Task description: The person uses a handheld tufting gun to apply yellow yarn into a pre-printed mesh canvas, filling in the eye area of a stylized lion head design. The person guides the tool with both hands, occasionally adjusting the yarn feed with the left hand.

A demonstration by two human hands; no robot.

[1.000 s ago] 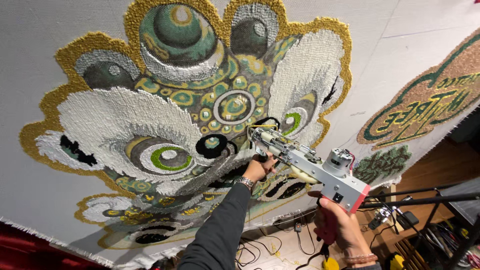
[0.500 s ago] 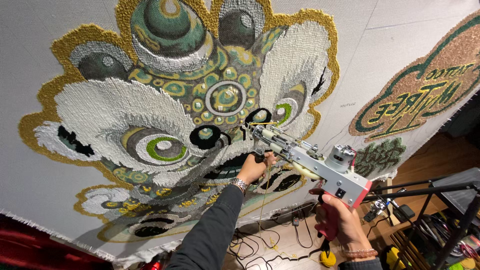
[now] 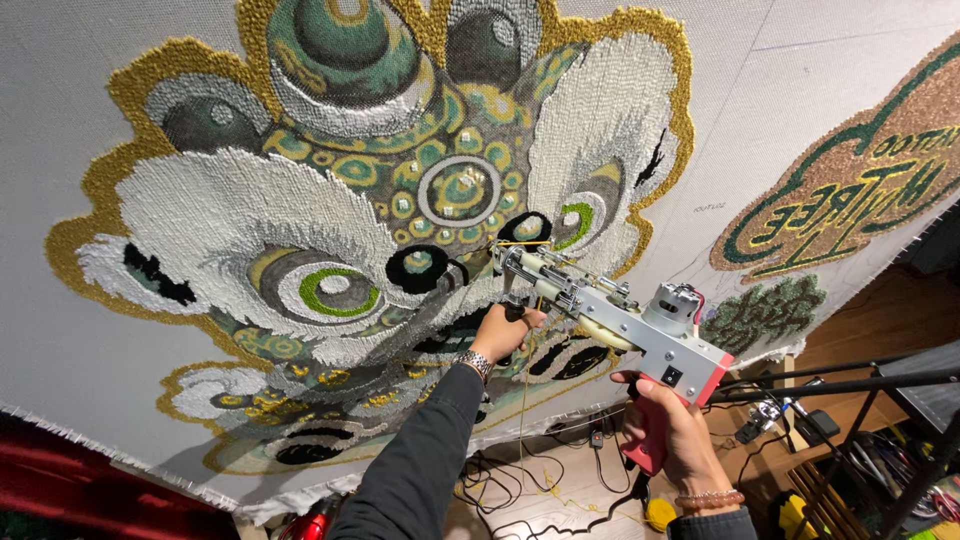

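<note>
A tufting gun (image 3: 622, 318) with a grey metal body and red grip points its needle tip at a stretched white cloth (image 3: 60, 120). The cloth carries a large tufted lion-dance face design (image 3: 370, 190) in white, gold, green and black. My left hand (image 3: 505, 330), in a dark sleeve with a wrist bracelet, grips the gun's front handle just under the needle end. My right hand (image 3: 672, 428) holds the red rear grip. A thin yellow yarn (image 3: 522, 400) hangs down from the gun toward the floor.
A second tufted piece (image 3: 850, 200) in brown, green and yellow sits at the right, with a small green tufted tree (image 3: 765, 312) below it. Black cables (image 3: 520, 490) and a yellow yarn ball (image 3: 660, 514) lie on the wooden floor. Black stand bars (image 3: 850, 385) cross at right.
The gun and both hands have shifted slightly right and down along the design, and the view has tilted so the design sits lower left.
</note>
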